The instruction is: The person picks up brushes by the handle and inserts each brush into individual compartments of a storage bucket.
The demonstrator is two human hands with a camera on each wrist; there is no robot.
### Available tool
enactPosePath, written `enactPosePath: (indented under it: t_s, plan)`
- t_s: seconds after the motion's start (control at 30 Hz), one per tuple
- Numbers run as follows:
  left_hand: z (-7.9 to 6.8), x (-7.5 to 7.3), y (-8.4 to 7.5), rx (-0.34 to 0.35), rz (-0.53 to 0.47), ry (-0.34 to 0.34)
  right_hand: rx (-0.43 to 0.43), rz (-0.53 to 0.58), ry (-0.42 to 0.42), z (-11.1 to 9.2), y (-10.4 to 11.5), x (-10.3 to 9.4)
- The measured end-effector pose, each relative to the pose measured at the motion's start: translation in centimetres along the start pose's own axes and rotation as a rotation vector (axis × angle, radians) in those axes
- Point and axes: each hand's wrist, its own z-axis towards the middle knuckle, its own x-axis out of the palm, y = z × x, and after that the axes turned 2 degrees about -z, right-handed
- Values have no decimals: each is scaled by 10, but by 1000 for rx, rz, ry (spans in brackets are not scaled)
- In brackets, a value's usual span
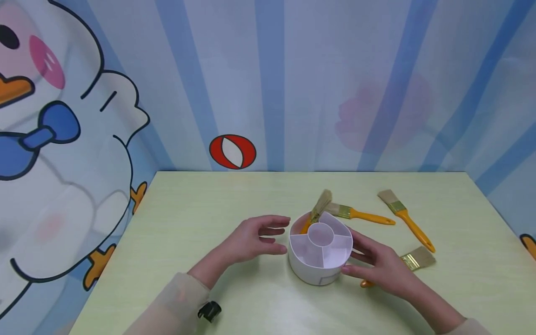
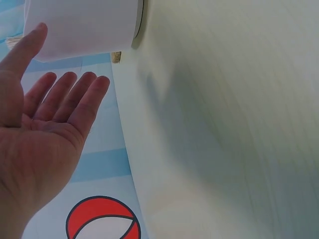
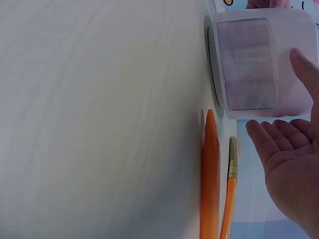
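A white round box (image 1: 307,273) with divided compartments stands upright on the table. One paintbrush (image 1: 321,204) leans in its back left compartment, bristles up. My left hand (image 1: 255,237) is held just left of the box, fingers spread and apart from it. On the other side my right hand (image 1: 378,260) is beside the wall, thumb toward the front and fingers toward the back; whether it touches is hard to tell. The right wrist view shows its fingers (image 3: 279,137) relaxed, near the box's clear label window (image 3: 249,64). Under the right hand lies another paintbrush (image 1: 420,258), partly hidden.
Two more yellow-handled paintbrushes lie behind and right of the box, one pointing sideways (image 1: 370,217) and one slanted (image 1: 406,216). The pale table (image 1: 188,200) ends at a blue striped backdrop (image 1: 310,93). A small black piece (image 1: 209,311) is by the left sleeve.
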Motion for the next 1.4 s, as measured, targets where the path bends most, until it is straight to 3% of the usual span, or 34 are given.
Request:
enactPosePath:
  t_s: [0.27,0.6,0.8,0.97,1.4]
  plan:
    - [1,4,3,4,-38,8,-77,-94,15,-1,-1,-14]
    - [3,9,6,15,-64,16,-121,-353,10,12,6,-50]
    - [4,11,6,26,-63,24,-84,-492,10,26,15,-69]
    - [4,13,6,26,-71,28,-44,-562,29,39,20,-80]
    - [6,14,10,60,-145,41,-136,-649,79,67,14,-90]
